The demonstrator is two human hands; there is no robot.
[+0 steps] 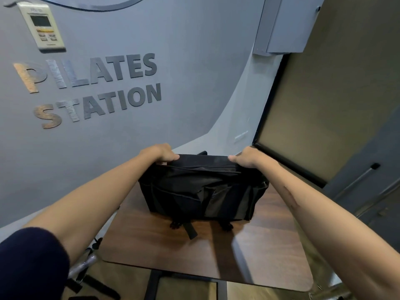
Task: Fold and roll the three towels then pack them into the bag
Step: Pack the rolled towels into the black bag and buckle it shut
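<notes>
A black fabric bag (201,191) with front pockets and dangling straps stands on a small brown wooden table (216,256). My left hand (161,153) grips the bag's top edge at its left end, fingers curled over the far side. At the right end of that same edge, my right hand (249,159) holds on in the same way. The top of the bag looks pulled together between the two hands. No towel is visible; the inside of the bag is hidden.
A grey wall with raised lettering (91,87) and a wall controller (42,27) rises behind the table. A dark-framed panel (324,105) stands at the right. Metal equipment parts (84,269) lie on the floor at the table's left.
</notes>
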